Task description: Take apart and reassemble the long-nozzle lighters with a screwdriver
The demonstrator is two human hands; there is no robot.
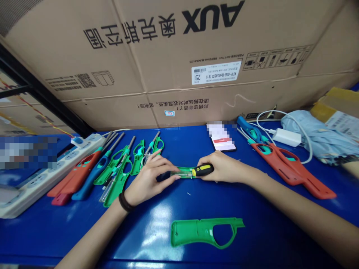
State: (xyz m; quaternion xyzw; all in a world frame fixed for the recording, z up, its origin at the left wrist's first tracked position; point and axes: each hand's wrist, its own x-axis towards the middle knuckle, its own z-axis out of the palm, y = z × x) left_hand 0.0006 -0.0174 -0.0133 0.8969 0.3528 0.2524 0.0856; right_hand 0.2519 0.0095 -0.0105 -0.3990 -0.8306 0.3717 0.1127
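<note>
Yellow-and-black, a rounded screwdriver handle point(202, 170) is sitting in the closed grip of the right hand point(221, 168), while the left hand point(153, 175) is pinching one end of a hollow green plastic shell point(186, 169). Nearer the wearer, a smooth green half-shell with a looped opening point(191, 232) is lying on the glossy blue worktop point(134, 231). Printed brown cardboard point(123, 97) is standing behind.

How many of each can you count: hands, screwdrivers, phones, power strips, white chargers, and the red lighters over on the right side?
Hands: 2 (left hand, right hand)
Screwdriver: 1
Phone: 1
Power strip: 1
White charger: 1
Red lighters on the right: 2
Total: 8
</note>
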